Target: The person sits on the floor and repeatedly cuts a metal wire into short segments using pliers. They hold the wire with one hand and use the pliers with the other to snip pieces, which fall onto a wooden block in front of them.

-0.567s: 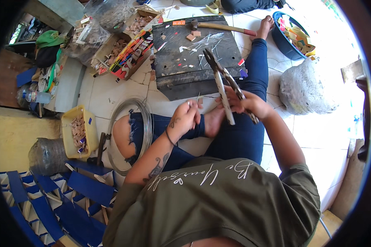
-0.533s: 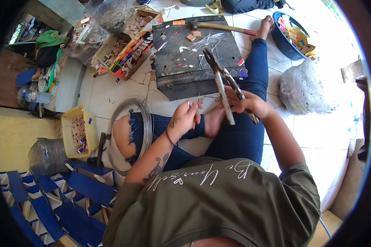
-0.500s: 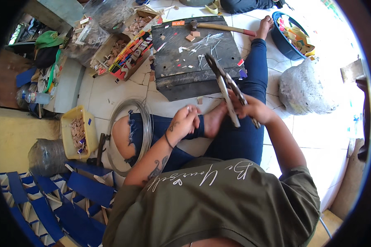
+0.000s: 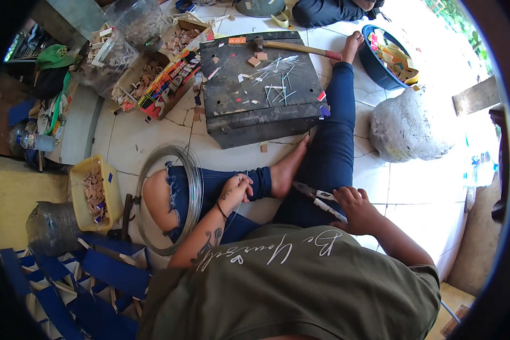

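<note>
My left hand [image 4: 236, 189] is closed on a thin piece of wire [image 4: 231, 220], which sticks out above and below the fist over my bent leg. Low over my right thigh, pliers [image 4: 317, 198] with pale, worn handles have their jaws toward my left hand. Bent fingers of my right hand [image 4: 354, 208] lie over the handle ends, partly hiding them. A coil of wire [image 4: 194, 195] stands around my bent left knee. Ahead is a dark block [image 4: 238, 122] bearing short cut wires [image 4: 280, 85], small wooden pieces [image 4: 254, 61] and a hammer [image 4: 294, 47].
A yellow basket [image 4: 118, 195] of small wooden pieces is at left, above blue-panelled pieces [image 4: 116, 266]. Filled boxes [image 4: 164, 85] stand left of the block. At right are a blue tub [image 4: 374, 71] and a bulging wrapped sack [image 4: 405, 127]. Another person's dark-clothed leg [image 4: 323, 12] shows at the top.
My right hand has brought the pliers down from in front of the block to my right thigh, turning them leftward. My left hand has lowered slightly, still closed on the wire.
</note>
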Demonstrator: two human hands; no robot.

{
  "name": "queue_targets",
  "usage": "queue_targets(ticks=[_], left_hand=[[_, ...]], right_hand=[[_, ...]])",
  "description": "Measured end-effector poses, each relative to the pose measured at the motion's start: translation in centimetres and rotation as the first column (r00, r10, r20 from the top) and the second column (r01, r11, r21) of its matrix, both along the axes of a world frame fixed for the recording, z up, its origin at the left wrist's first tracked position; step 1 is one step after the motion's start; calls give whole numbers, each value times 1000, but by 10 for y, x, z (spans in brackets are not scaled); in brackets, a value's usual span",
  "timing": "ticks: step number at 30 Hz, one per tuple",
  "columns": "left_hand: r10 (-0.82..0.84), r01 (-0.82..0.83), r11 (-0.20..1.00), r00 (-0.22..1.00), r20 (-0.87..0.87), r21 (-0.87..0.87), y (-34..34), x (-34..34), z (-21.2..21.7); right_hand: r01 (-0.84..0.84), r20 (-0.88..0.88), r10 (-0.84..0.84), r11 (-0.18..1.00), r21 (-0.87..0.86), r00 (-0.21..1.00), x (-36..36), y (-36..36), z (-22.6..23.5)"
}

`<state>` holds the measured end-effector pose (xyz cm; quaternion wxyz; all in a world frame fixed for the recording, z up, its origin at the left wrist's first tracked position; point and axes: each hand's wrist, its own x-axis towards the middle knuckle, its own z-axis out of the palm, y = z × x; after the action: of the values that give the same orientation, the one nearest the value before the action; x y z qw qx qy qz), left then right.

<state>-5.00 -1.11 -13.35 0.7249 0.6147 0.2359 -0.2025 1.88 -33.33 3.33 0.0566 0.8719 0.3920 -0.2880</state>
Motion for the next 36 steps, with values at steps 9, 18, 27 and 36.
queue_targets(ticks=[9,18,27,36], left_hand=[[24,-22,998,999,41,-56,1,-1,-3],[-5,7,999,999,43,-34,2,-1,-1],[-102,102,995,994,31,1,-4,5,7],[-79,79,997,997,22,-15,-2,5,9]], right_hand=[[-263,382,81,852,453,921,107,109,3],[-170,403,-84,814,555,911,140,173,-30],[-199,440,-51,841,503,897,115,185,-39],[-53,404,-312,733,678,860,136,173,-30]])
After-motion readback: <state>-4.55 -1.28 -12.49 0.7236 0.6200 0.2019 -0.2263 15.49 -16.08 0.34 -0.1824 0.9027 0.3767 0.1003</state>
